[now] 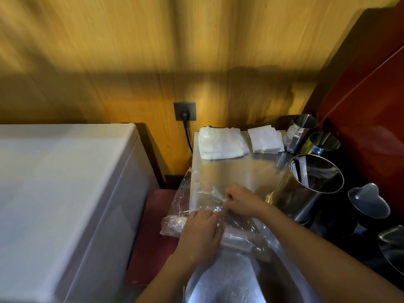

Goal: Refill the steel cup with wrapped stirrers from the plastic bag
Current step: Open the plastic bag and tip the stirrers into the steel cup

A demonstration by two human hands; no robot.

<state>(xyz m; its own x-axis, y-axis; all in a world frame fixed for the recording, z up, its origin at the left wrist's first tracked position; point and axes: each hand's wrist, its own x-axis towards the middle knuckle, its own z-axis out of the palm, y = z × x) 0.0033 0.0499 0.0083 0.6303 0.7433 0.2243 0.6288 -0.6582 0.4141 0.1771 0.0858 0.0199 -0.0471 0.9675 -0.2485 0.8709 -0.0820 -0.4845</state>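
Fingers of the right hand [239,201] pinch a fold of the clear plastic bag [196,206]; the left hand [200,231] presses flat on it, fingers seemingly spread, though blur hides the grip. The bag lies on the steel counter [229,171], overhanging its left edge. The steel cup [306,186] stands just right of the hands.

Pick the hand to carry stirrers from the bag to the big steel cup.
Right, probably. The right hand pinches the plastic bag on the side nearest the steel cup; the left hand presses the bag down, farther away.
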